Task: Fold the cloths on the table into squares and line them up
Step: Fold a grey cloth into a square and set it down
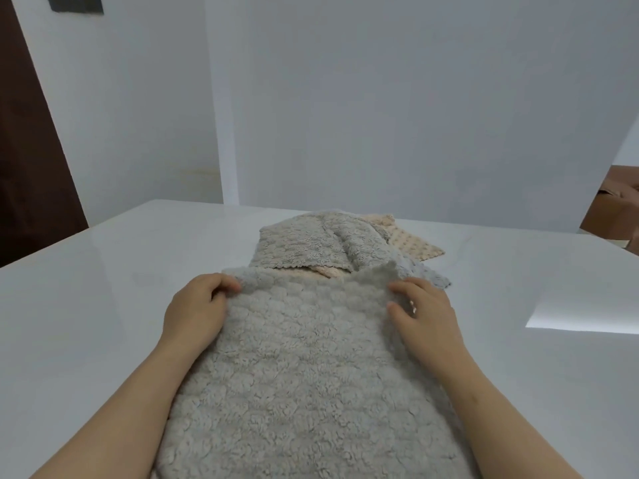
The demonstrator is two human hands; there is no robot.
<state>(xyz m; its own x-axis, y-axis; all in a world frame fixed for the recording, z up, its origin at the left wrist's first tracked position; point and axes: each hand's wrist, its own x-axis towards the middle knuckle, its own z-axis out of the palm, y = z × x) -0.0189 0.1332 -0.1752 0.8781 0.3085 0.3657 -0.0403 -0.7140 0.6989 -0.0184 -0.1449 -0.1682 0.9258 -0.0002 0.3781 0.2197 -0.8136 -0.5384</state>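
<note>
White walls rise behind a glossy white tabletop (103,305). Nearest the person lies a fluffy grey cloth (304,375), spread flat. The left hand (197,305) pinches its far left corner, fingers (224,283) curled around the edge; the right hand (425,305) grips the far right corner, fingers pressed on the fabric. Just beyond the grey cloth sits a rumpled pile of cloths (332,243), grey over peach.
</note>
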